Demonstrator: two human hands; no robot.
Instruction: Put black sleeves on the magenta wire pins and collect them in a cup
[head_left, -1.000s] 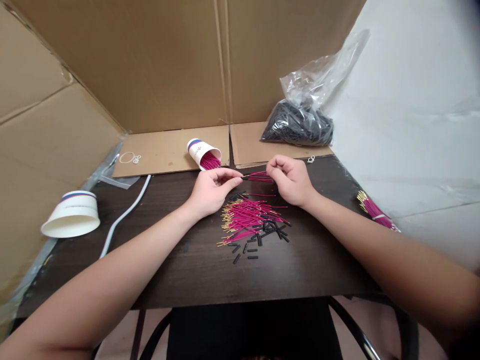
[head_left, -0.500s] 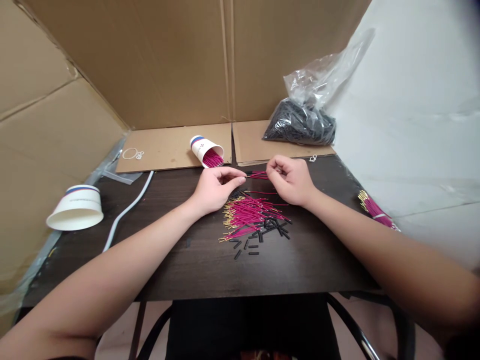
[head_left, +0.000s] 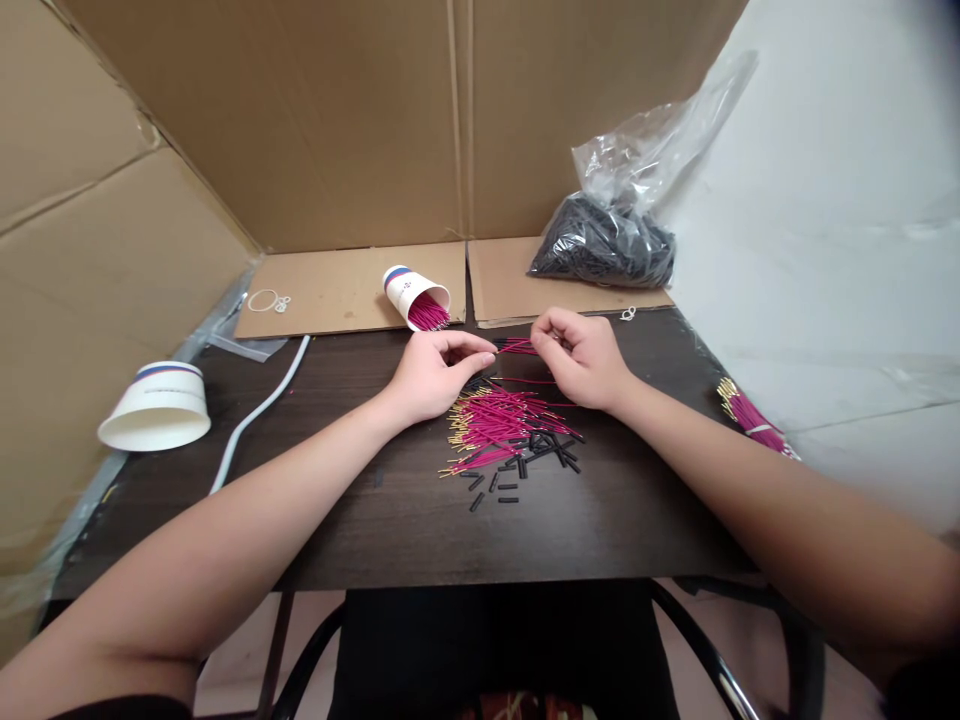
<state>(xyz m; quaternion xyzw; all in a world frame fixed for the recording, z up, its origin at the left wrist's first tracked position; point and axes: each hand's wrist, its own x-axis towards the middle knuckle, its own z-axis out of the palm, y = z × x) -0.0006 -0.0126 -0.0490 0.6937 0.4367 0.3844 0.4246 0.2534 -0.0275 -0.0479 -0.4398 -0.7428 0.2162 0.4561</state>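
In the head view, my left hand (head_left: 431, 375) is closed, thumb and index fingertips pinched at one end of a thin magenta wire (head_left: 516, 350). My right hand (head_left: 581, 358) has its fingers curled together at the other end of that wire; its fingertips hide what lies inside. More magenta wires lie in the gap behind, partly covered. Just below both hands spreads a loose pile of magenta wires (head_left: 501, 415) with gold-coloured tips on the left. Short black sleeves (head_left: 551, 448) lie scattered along the pile's near right side.
A tipped paper cup (head_left: 409, 290) holds more magenta wires. A second paper cup (head_left: 157, 415) and a pale cable (head_left: 259, 415) are at left. A plastic bag of black pieces (head_left: 607, 240) stands back right, a tied wire bundle (head_left: 754, 418) at right. Cardboard walls (head_left: 337, 120) enclose the table.
Both hands keep almost the same pose beside the wires. The whole view has shifted slightly, with little visible movement of the things on the table.
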